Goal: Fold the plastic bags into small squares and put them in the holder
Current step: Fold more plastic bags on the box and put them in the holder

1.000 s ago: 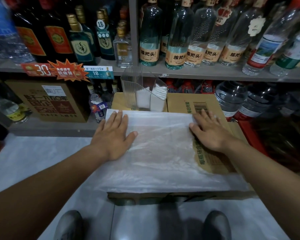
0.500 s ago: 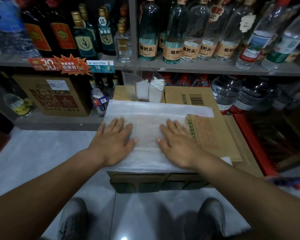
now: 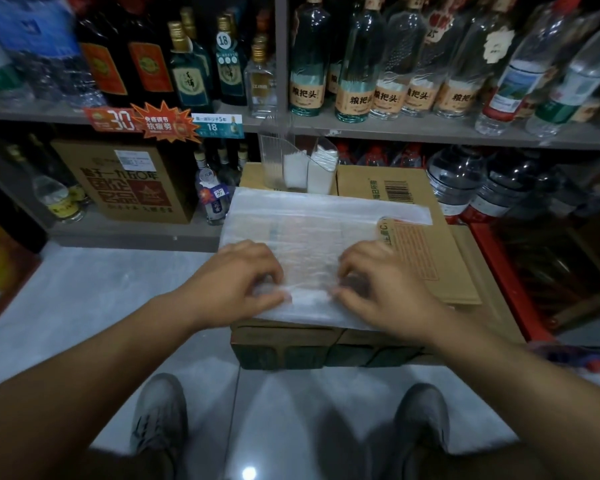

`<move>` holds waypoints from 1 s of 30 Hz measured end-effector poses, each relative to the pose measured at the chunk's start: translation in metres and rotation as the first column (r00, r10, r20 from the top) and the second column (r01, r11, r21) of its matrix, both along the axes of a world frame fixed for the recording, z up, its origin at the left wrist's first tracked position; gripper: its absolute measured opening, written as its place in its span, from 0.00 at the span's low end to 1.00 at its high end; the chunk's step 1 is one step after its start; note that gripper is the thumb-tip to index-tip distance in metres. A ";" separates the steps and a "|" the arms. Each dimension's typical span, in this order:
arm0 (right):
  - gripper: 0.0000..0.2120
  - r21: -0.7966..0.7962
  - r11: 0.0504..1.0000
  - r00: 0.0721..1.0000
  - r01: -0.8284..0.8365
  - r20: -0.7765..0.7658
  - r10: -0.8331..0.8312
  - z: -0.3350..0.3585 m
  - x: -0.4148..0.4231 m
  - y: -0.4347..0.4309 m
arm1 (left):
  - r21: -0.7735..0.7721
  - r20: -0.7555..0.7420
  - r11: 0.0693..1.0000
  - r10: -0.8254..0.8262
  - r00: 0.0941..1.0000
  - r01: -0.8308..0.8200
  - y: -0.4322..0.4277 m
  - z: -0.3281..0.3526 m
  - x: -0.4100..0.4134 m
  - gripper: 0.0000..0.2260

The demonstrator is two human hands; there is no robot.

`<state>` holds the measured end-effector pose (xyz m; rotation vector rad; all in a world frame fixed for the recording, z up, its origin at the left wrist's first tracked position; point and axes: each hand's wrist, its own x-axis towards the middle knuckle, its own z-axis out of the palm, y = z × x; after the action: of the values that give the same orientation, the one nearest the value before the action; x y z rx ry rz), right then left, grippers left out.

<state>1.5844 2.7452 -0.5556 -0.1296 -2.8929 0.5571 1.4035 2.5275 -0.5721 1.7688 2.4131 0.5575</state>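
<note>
1. the thin, translucent white plastic bag (image 3: 312, 216) lies flat on the brown cardboard box (image 3: 413, 188), covering its left part; we can faintly see the box's print through the film.
2. the bag looks milky and finely wrinkled. a whiter, denser band runs along its far edge and reaches further right than the rest. its near edge sits at the front lip of the box.
3. the left hand (image 3: 236, 278) has its fingers curled and pinches the film close to that near edge, with plastic bunched over its fingertips.
4. the right hand (image 3: 378, 282) grips the same near strip with curled fingers, and a raised ridge of film runs between the two hands.
5. behind the bag, at the far side of the box, stands the clear plastic holder (image 3: 271, 154), with white folded squares (image 3: 295, 168) upright in its middle and right sections.
6. glass bottles (image 3: 357, 64) line the grey shelf (image 3: 430, 131) above.
</note>
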 end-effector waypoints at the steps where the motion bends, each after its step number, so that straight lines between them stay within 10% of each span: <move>1: 0.18 0.008 0.998 0.998 -0.066 0.012 0.066 -0.002 0.005 -0.010 | -0.042 -0.024 0.998 -0.041 0.999 0.040 -0.006 -0.002 0.003 0.22; 8: 0.30 0.309 0.945 0.991 -0.111 0.108 0.081 -0.036 0.016 -0.030 | -0.039 -0.184 0.997 -0.066 0.981 0.060 -0.032 -0.021 0.010 0.24; 19: 0.02 0.167 0.979 0.986 0.117 -0.141 -0.094 0.022 0.007 -0.018 | 0.082 0.179 0.978 0.176 0.968 -0.193 -0.026 0.038 0.002 0.07; 25: 0.08 0.241 0.960 0.989 0.141 -0.079 -0.126 0.056 -0.036 0.017 | 0.152 0.675 0.848 0.287 0.680 -0.508 -0.015 0.044 -0.031 0.06; 30: 0.08 0.364 0.900 0.971 0.239 -0.057 -0.234 0.055 -0.093 0.046 | 0.051 0.774 0.761 0.379 0.507 -0.647 0.010 0.024 -0.050 0.19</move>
<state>1.4918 2.7908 -0.5009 -0.4124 -2.8502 -0.0321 1.3537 2.5370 -0.5483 0.5351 2.2315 1.4922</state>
